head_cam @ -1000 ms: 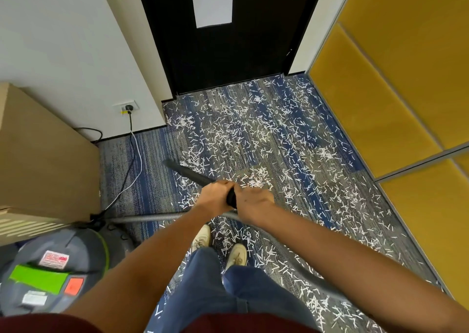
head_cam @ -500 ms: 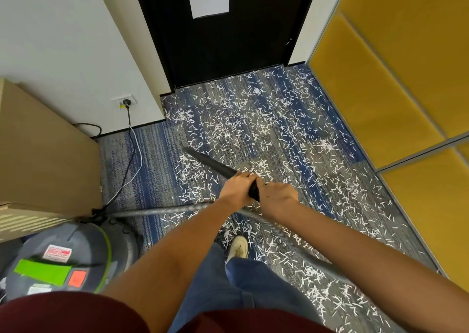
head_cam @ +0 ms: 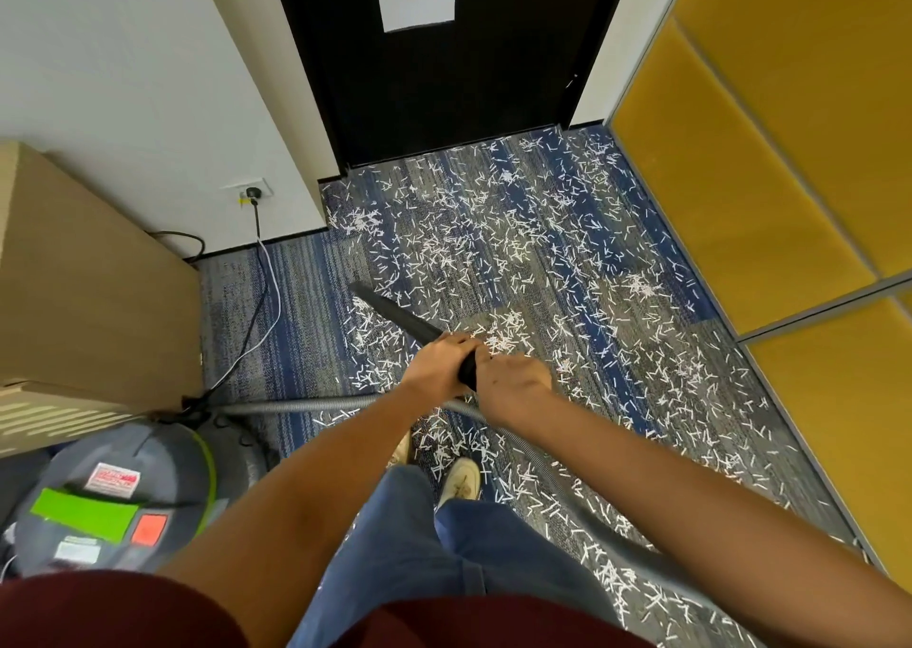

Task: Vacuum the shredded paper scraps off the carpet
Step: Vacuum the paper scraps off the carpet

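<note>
Blue-and-grey streaked carpet (head_cam: 306,302) fills the middle of my view. It is low-pile and littered with short white paper scraps (head_cam: 503,252), from the dark door (head_cam: 444,79) at top centre down to the bottom edge. The strip at centre left, by the wall, looks almost free of them.

Both hands are clenched around the black vacuum nozzle (head_cam: 395,312), a tapered, matte tube slanting toward upper left with its tip low among the scraps. The left hand (head_cam: 437,366) wraps the tube ahead, and the right hand (head_cam: 513,386) grasps it just behind. I cannot tell whether the tip touches the pile.

A grey ribbed hose (head_cam: 306,405) runs from centre left under the hands, then curves toward lower right, where the right forearm covers part of it. At lower left, the round grey vacuum canister (head_cam: 123,474) carries green and red labels too blurred to read, and the frame edge cuts it off. A cord (head_cam: 256,321) trails from a wall outlet (head_cam: 251,192) beside a tan wooden cabinet (head_cam: 89,277). Glossy yellow panels (head_cam: 740,178) line the right side. Blue jeans (head_cam: 419,549) hide most of the pale shoes (head_cam: 461,479).
</note>
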`<move>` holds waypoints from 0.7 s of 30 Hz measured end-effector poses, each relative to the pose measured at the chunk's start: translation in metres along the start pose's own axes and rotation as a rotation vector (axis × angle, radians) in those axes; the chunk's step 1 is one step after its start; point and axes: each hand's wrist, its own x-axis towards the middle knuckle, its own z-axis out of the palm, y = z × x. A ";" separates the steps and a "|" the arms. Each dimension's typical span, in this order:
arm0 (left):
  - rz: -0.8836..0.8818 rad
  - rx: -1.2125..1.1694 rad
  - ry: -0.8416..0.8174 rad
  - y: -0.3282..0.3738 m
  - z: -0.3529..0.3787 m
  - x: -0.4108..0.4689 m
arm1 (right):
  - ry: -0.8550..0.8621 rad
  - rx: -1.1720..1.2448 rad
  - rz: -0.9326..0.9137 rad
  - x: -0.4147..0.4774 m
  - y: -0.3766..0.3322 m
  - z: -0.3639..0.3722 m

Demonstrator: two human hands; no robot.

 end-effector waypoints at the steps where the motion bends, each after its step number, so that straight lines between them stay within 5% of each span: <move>1: -0.002 -0.008 0.003 0.000 -0.002 0.000 | 0.006 0.004 -0.004 0.001 0.000 -0.002; 21: -0.001 -0.034 0.052 -0.063 -0.081 0.080 | -0.019 0.240 -0.054 0.076 -0.008 -0.098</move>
